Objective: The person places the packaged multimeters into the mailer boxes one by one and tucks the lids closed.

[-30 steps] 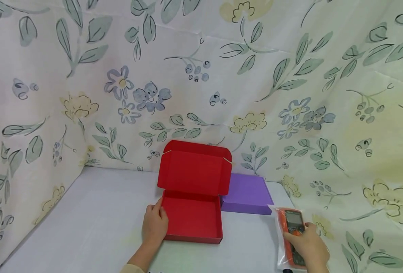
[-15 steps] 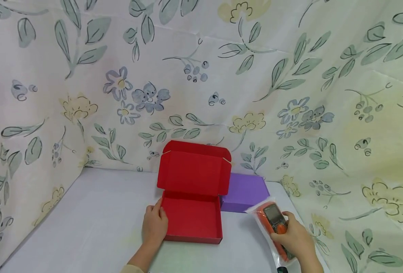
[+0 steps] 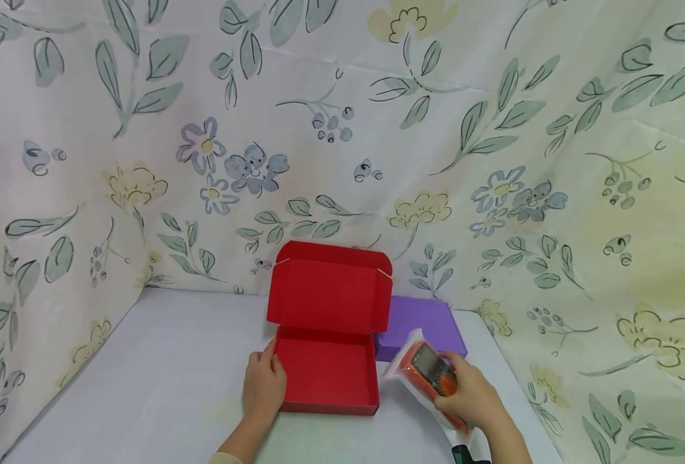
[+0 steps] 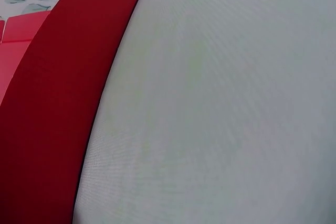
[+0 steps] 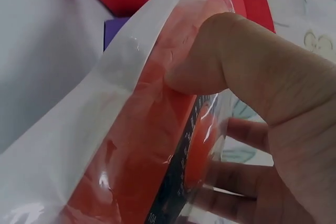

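An open red cardboard box [image 3: 326, 374] stands on the white table with its lid [image 3: 330, 290] raised; its inside is bare. My left hand [image 3: 264, 383] grips the box's left wall. In the left wrist view only a red box wall [image 4: 63, 98] and table show; the hand is out of that view. To the right of the box, my right hand [image 3: 471, 394] holds an orange multimeter [image 3: 426, 362] with a dark screen and orange dial, inside a clear plastic bag [image 3: 397, 368]. In the right wrist view, the thumb presses the multimeter's side [image 5: 157, 135] through the plastic, other fingers opposite.
A closed purple box [image 3: 420, 319] lies behind and to the right of the red one, partly hidden by its lid and the bag. Floral cloth [image 3: 330, 161] hangs behind and along the sides. A dark strap end [image 3: 463, 454] shows below the right hand.
My right hand has carried the bagged multimeter leftward from the table's right edge toward the red box, tilting its top to the left. The left hand and both boxes have stayed in place.
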A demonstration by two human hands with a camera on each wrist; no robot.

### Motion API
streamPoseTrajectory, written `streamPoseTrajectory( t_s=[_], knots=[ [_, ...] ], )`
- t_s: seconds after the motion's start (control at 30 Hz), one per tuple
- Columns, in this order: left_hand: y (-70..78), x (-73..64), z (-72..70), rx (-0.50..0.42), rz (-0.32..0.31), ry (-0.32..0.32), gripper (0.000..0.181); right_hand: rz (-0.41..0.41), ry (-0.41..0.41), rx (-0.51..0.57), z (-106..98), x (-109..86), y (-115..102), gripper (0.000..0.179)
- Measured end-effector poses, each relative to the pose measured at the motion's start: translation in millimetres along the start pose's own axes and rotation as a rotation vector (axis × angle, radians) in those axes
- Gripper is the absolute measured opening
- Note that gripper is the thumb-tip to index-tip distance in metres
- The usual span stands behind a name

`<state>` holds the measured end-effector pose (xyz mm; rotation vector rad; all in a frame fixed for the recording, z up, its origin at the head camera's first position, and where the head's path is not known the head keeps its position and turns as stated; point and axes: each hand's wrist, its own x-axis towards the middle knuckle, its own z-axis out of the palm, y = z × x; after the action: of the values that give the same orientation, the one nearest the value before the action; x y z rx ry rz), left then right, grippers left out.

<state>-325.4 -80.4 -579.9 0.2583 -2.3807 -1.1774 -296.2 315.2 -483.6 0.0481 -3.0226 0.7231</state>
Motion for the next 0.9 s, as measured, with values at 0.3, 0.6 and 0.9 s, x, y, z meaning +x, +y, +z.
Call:
streamPoseTrajectory(
  t_s=[0.3, 0.6, 0.9],
  knots=[
    [0.6, 0.5, -0.3, -0.002, -0.013, -0.020, 0.044, -0.083, -0.024, 0.009, 9.7, 6.1, -20.6, 0.094],
    [0.4, -0.9, 0.0, -0.003, -0.012, -0.017, 0.045, -0.117, -0.067, -0.011, 16.1, 9.8, -36.5, 0.090],
    [0.2, -1.3, -0.6, -0.008, -0.012, -0.024, 0.046, -0.155, -0.125, 0.024, 20.3, 12.7, -48.6, 0.085]
  ],
)
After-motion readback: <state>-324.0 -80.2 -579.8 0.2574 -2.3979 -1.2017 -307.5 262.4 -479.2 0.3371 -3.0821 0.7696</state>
